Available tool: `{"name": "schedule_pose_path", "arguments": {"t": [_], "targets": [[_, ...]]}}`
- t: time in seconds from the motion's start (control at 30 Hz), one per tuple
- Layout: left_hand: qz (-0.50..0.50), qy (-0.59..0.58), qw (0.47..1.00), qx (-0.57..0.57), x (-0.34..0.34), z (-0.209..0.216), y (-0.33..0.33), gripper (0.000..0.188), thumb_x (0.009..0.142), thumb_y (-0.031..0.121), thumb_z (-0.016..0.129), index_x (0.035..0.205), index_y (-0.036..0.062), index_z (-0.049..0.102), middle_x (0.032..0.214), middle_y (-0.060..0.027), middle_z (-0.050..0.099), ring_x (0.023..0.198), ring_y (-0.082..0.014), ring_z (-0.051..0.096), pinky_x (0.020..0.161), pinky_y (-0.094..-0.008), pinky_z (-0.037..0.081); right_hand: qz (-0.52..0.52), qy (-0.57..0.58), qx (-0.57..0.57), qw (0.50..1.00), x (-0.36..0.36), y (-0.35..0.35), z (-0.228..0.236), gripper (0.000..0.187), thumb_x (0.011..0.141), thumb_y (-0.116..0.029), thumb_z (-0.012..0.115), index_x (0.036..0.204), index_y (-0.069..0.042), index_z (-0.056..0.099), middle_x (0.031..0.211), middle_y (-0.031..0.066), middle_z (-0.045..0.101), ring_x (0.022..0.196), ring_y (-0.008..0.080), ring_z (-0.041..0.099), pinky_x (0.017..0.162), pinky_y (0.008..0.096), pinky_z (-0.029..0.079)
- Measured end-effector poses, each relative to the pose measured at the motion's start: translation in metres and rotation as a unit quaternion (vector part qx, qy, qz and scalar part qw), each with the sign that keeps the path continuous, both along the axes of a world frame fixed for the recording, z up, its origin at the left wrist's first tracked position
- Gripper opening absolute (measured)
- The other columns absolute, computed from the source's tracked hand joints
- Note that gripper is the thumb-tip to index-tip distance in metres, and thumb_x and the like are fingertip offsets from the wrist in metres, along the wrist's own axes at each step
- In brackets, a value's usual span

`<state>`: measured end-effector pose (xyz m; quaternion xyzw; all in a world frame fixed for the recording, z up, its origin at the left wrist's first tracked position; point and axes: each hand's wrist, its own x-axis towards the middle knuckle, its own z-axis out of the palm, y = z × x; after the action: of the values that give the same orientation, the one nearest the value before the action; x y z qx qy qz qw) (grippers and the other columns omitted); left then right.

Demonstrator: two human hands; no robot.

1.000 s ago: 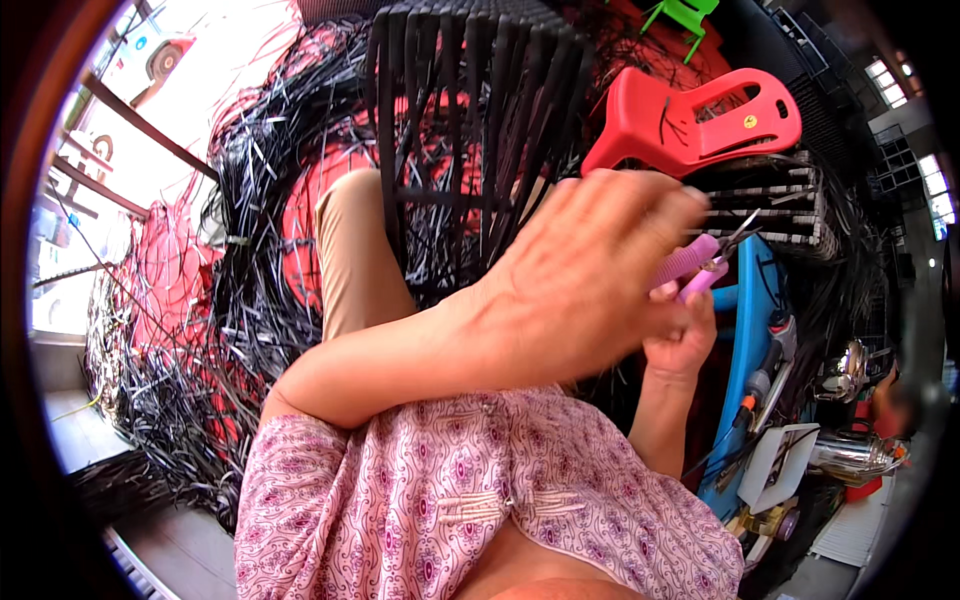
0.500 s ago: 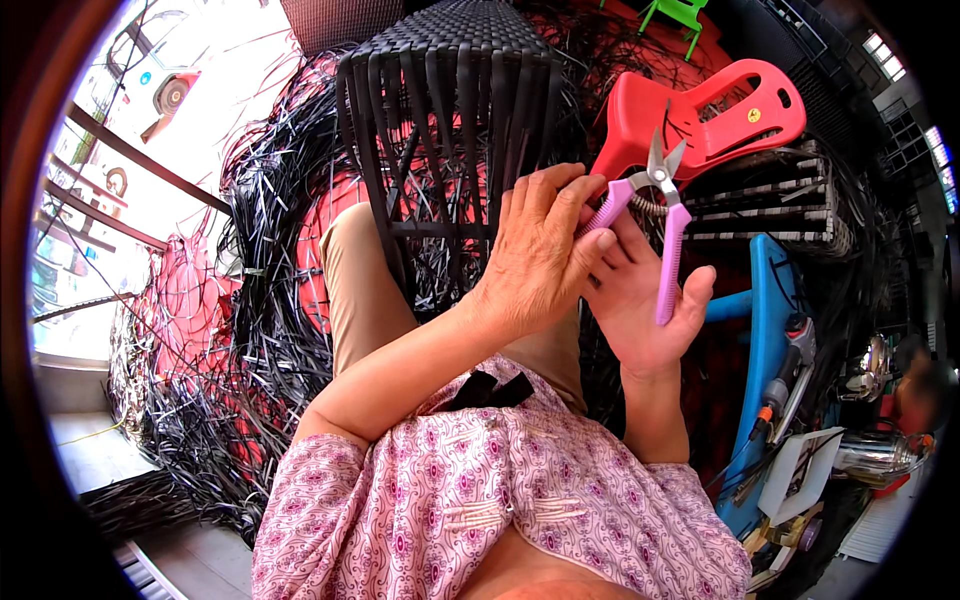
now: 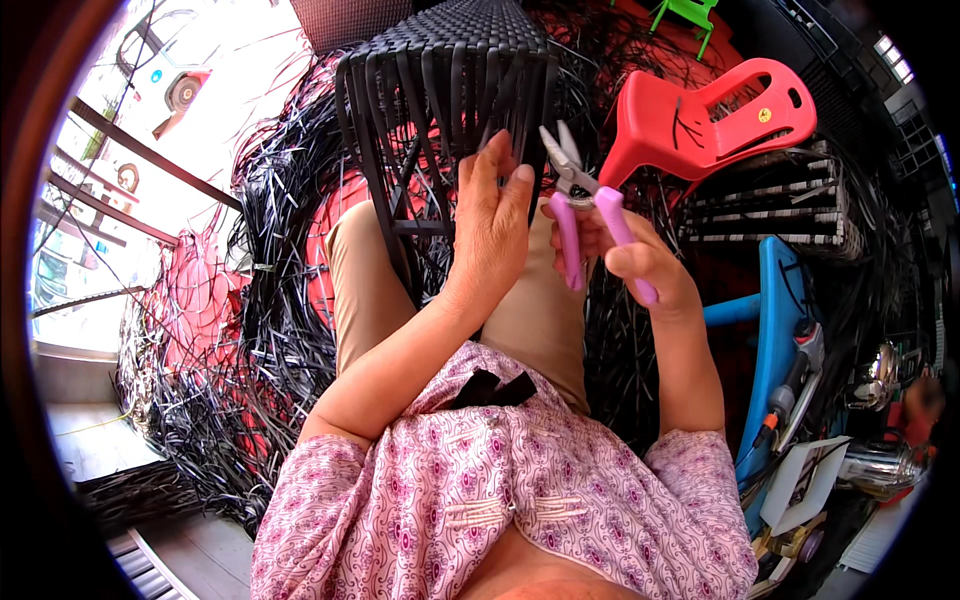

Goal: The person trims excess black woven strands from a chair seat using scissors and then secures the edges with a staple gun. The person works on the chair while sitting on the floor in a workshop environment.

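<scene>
Purple-handled pruning shears [image 3: 618, 215] are in my right hand [image 3: 650, 262], their blades apart and pointing away from me. The fingers curl round the handles. My left hand [image 3: 490, 220] is raised in front of the dark woven frame [image 3: 445, 60], fingers extended and thumb apart, with nothing visible in it. Black strips hang down from the woven top of that frame, and the left fingertips overlap these strips in view; whether they touch is not clear. The frame stands just beyond my knees.
Heaps of loose black strips [image 3: 275, 330] cover the red floor around me. A red plastic chair [image 3: 690, 125] lies at the far right, beside a grey-striped woven piece [image 3: 770, 195]. Nearer on the right is a blue plastic seat [image 3: 770, 310] with a power tool [image 3: 790, 375] on it.
The two hands have moved apart. My right hand has closed round the shears' handles and brought them left, blades now tilting left. The left hand has shifted left, off the shears.
</scene>
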<state>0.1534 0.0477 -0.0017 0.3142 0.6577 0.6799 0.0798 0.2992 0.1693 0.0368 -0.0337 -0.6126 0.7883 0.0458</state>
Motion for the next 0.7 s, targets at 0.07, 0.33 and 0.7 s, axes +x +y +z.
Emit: {"name": "schedule_pose_path", "arguments": {"t": [0.07, 0.33, 0.7], "targets": [[-0.033, -0.062, 0.996, 0.048, -0.006, 0.005, 0.002, 0.047, 0.102, 0.02, 0.054, 0.14, -0.0063, 0.048, 0.129, -0.0168, 0.056, 0.12, -0.0222, 0.055, 0.103, -0.0322, 0.043, -0.014, -0.02, 0.06, 0.998, -0.008, 0.004, -0.002, 0.08, 0.076, -0.043, 0.065, 0.135, 0.008, 0.05, 0.101, 0.0151, 0.066, 0.089, 0.0201, 0.064, 0.077, 0.0309, 0.05], [-0.058, -0.203, 0.974, 0.087, -0.018, 0.032, 0.018, 0.042, 0.096, 0.023, 0.066, 0.122, -0.0087, 0.059, 0.099, -0.0069, 0.066, 0.088, -0.0117, 0.061, 0.08, -0.0259, 0.049, -0.115, 0.025, 0.168, 0.979, -0.007, 0.02, 0.014, 0.067, 0.076, -0.034, 0.072, 0.129, 0.001, 0.054, 0.101, 0.004, 0.057, 0.087, 0.0113, 0.052, 0.076, 0.0246, 0.042], [-0.109, -0.336, 0.923, 0.156, -0.02, 0.052, 0.016, 0.014, 0.095, 0.019, 0.069, 0.094, 0.0044, 0.071, 0.078, 0.0019, 0.064, 0.065, -0.0057, 0.056, 0.064, -0.0201, 0.048, -0.297, 0.175, 0.707, 0.618, -0.032, 0.047, 0.051, 0.072, 0.067, -0.022, 0.082, 0.129, -0.001, 0.052, 0.113, 0.0132, 0.056, 0.105, 0.0318, 0.056, 0.091, 0.0415, 0.047]]}}
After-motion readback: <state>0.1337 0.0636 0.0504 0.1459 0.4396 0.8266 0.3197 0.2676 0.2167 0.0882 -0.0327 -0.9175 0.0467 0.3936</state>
